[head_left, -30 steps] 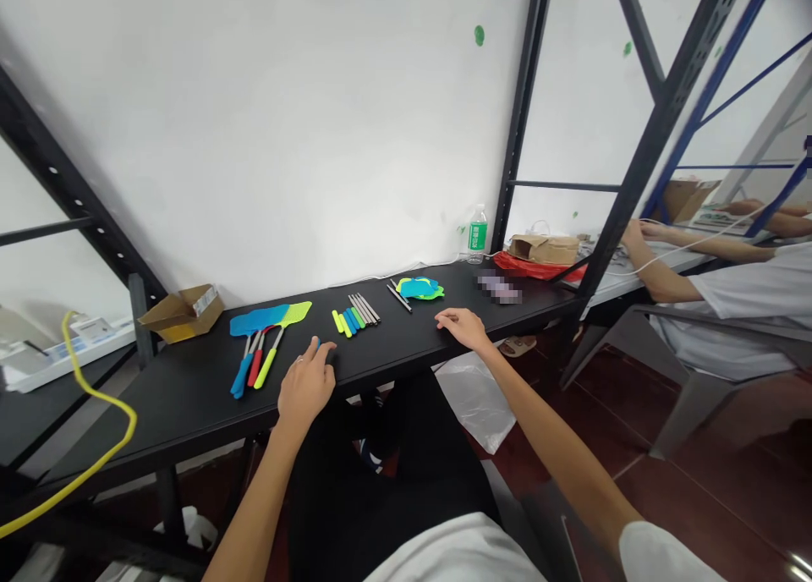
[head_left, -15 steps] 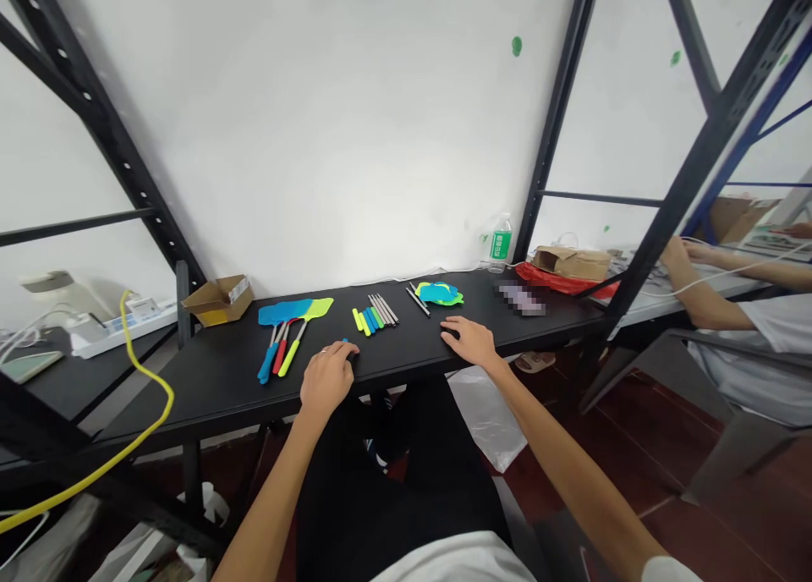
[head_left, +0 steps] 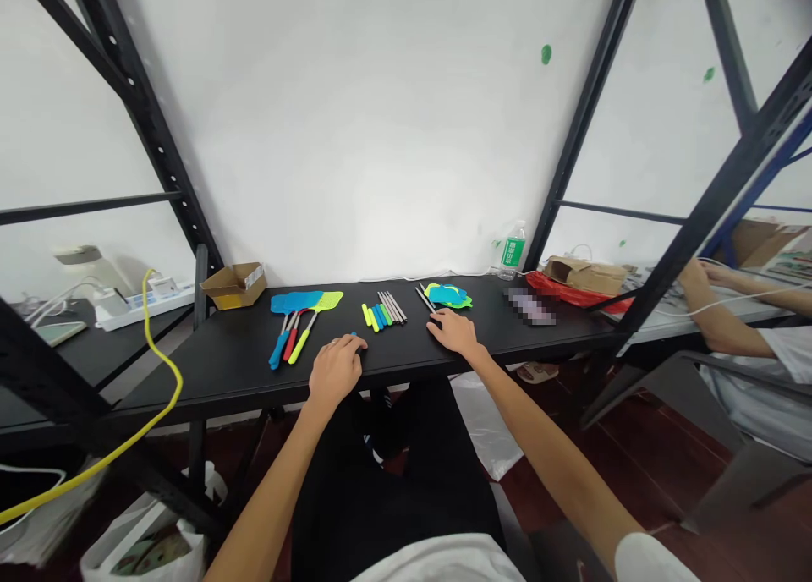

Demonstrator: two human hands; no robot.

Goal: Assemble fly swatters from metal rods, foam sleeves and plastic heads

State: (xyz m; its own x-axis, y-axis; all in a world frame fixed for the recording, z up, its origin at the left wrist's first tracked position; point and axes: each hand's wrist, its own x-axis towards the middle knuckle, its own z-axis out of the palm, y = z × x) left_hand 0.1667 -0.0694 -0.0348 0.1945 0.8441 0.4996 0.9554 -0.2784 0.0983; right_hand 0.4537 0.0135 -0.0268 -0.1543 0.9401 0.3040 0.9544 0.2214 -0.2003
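Observation:
My left hand (head_left: 336,367) rests at the table's front edge, its fingers curled around a blue handle grip (head_left: 353,335); only a small end of it shows. My right hand (head_left: 452,332) lies over the table with fingers stretched toward two loose metal rods (head_left: 424,296), the fingertips at their near ends. Behind it is a stack of blue and green fly swatter heads (head_left: 447,294). Between my hands lie a row of yellow, blue and green handle grips (head_left: 377,316) and several metal rods (head_left: 393,307). Assembled fly swatters (head_left: 295,328) lie on the left.
An open cardboard box (head_left: 234,287) sits at the black table's (head_left: 222,354) back left. At the right are a water bottle (head_left: 512,250), a pixelated item (head_left: 530,306) and a red bag (head_left: 571,292) under a carton. A yellow cable (head_left: 166,370) hangs left. Another person's arm (head_left: 716,307) is far right.
My right hand has moved left and slightly away from me, up to the loose metal rods. The left hand stays by the table edge with the blue grip. The view has shifted slightly.

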